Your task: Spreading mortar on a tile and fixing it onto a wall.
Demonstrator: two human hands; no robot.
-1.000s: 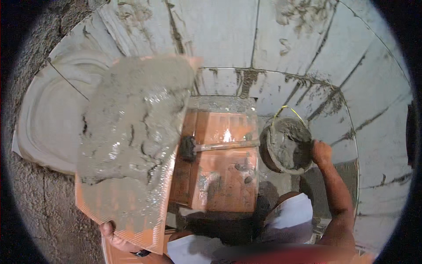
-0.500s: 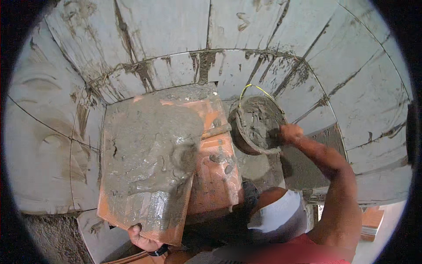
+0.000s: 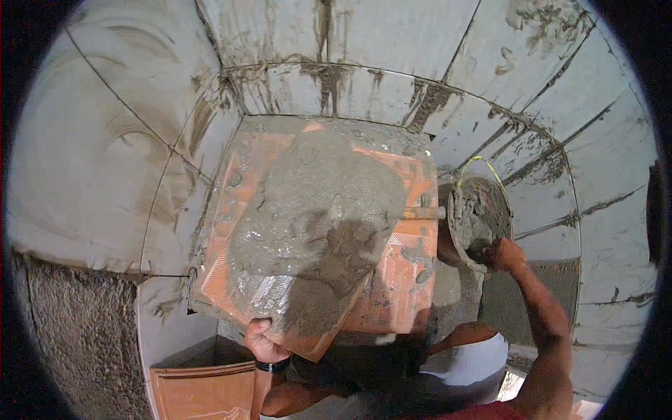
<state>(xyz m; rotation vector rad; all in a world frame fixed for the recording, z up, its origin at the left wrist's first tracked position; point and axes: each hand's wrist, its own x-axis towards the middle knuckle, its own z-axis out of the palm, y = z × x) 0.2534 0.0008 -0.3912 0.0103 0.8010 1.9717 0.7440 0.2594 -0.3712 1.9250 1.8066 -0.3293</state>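
Note:
My left hand grips the near corner of an orange ridged-back tile, thickly spread with wet grey mortar. The tile lies over other orange tiles. A wooden handle sticks out from beneath it on the right. My right hand is closed inside the near right edge of a bucket with a yellow handle, half full or more of lumpy mortar; what it holds is dark and mortar-smeared, too hidden to name.
Grey tiled walls streaked with mortar surround the work area. A rough mortar surface is at lower left, beside an orange tile at the bottom. A darker grey panel stands right of the bucket. My knee is near the lower edge.
The mortar-covered tile in my left hand has moved rightward onto the other tiles, covering most of the hammer. My right hand has shifted lower into the bucket. The view has also moved.

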